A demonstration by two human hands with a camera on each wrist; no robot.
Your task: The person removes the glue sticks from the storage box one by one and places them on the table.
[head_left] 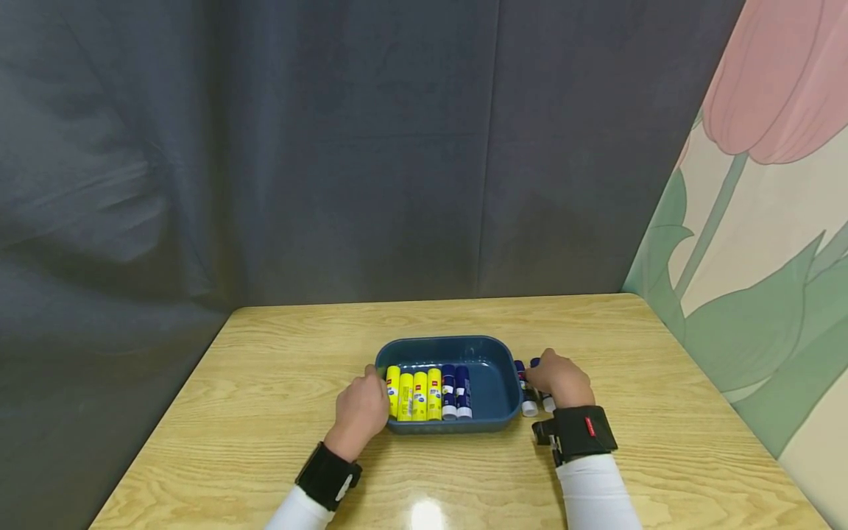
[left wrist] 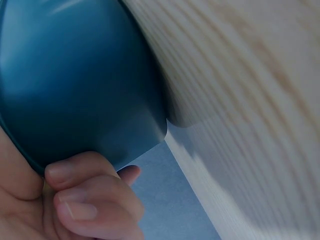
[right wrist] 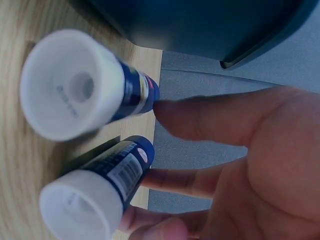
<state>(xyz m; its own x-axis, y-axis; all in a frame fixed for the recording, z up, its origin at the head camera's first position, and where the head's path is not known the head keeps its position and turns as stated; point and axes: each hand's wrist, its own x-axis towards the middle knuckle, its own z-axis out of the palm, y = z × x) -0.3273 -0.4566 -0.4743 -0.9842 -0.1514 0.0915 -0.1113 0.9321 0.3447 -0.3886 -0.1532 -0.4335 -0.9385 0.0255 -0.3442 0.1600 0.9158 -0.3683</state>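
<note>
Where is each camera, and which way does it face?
Head: worn on the head, facing forward and down at the table, blue tray and glue sticks; left hand, right hand and forearms show.
Left wrist: on that wrist, facing the tray's outer wall; the left hand's fingers show.
Right wrist: on that wrist, facing two blue glue sticks; the right hand's thumb and fingers show.
Shared: those two sticks appear in head and right wrist views.

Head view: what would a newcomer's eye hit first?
The four bright yellow sticks, lined up in the left part of the dark blue tray, with two navy sticks to their right. Next, the left hand gripping the tray's left end, and the right hand at two more navy, white-ended sticks on the table, right of the tray.
</note>
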